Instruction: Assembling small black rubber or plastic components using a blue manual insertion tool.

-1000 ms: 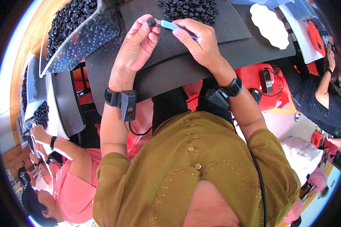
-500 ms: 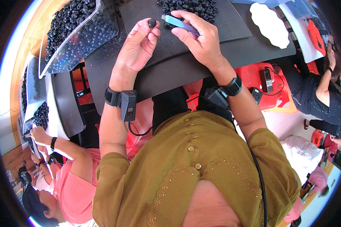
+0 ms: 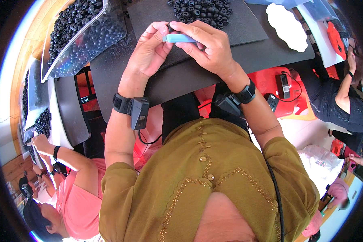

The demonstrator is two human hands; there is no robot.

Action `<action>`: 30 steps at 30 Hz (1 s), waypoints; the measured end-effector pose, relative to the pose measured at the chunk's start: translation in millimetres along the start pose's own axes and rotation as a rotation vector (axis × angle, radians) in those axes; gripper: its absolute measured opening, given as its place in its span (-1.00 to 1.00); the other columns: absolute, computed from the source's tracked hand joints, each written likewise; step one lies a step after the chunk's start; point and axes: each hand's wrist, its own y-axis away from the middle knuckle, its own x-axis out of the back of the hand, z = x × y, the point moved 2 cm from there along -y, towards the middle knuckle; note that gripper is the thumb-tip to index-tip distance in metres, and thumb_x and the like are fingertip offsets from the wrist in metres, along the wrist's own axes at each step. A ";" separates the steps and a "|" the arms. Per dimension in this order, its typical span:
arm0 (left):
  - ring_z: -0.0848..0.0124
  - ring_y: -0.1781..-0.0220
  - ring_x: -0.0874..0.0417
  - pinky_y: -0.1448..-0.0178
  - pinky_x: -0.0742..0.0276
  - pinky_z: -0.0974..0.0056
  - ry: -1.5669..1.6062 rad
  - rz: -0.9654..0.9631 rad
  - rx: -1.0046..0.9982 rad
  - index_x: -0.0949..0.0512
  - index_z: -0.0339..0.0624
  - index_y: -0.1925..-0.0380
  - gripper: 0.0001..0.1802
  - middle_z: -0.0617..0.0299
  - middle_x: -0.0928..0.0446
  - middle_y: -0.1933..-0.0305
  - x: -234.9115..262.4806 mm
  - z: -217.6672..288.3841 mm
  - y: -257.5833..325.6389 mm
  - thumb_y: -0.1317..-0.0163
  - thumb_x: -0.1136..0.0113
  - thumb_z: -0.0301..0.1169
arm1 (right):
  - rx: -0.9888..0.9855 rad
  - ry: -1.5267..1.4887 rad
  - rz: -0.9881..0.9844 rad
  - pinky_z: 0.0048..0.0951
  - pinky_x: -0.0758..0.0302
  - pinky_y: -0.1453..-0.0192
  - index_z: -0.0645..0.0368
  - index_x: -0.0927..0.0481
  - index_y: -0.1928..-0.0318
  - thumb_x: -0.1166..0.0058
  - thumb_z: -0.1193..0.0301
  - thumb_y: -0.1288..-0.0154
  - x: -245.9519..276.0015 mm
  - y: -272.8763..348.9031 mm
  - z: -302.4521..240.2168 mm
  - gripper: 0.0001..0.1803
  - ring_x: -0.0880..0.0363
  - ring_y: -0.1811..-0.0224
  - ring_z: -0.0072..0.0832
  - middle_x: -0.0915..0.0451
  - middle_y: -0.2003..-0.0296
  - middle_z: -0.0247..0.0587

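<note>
In front of me, above the near edge of a dark board, both hands are close together. My left hand pinches a small round black part between thumb and fingertips; most of it is hidden by fingers. My right hand is closed around a slim blue-handled tool, held level, with its tip end at the left fingertips. Whether the tip touches the black part is hard to see. Just beyond the hands, a heap of black ring-like parts lies on the board.
A clear plastic bin full of black parts stands at the table's left. A white wavy-edged sheet lies to the right. Red stools are below the table. A co-worker in pink works at left; another person in dark clothes is at right.
My right hand has moved left and slightly down, bringing the blue-handled tool against the left fingertips. The black part, visible before, is now mostly covered.
</note>
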 end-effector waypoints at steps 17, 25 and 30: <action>0.39 0.03 -0.53 -0.03 -0.60 0.45 0.221 -0.057 0.003 -0.46 -0.27 -0.04 -0.74 0.09 -0.50 0.00 -3.5 7.5 1.5 -0.38 -0.10 -0.47 | -0.140 -0.034 0.017 -0.39 -0.50 0.36 0.17 -0.64 0.19 -0.19 0.22 -0.27 9.7 2.0 7.1 -0.73 -0.61 0.41 -0.25 -0.61 0.38 -0.18; 0.36 0.03 -0.52 -0.03 -0.60 0.45 0.227 -0.062 -0.001 -0.47 -0.27 -0.05 -0.72 0.05 -0.49 -0.01 -2.3 8.9 2.2 -0.36 -0.12 -0.50 | -0.124 -0.017 -0.004 -0.34 -0.51 0.35 0.17 -0.67 0.23 -0.18 0.26 -0.28 5.4 2.3 8.5 -0.77 -0.63 0.41 -0.22 -0.64 0.39 -0.13; 0.38 0.04 -0.53 -0.02 -0.60 0.45 0.174 -0.037 0.002 -0.49 -0.25 -0.03 -0.74 0.07 -0.50 0.00 -1.5 8.3 2.5 -0.35 -0.12 -0.50 | -0.114 0.015 -0.018 -0.31 -0.53 0.34 0.16 -0.67 0.23 -0.19 0.27 -0.28 5.7 1.8 6.6 -0.78 -0.64 0.40 -0.21 -0.65 0.39 -0.14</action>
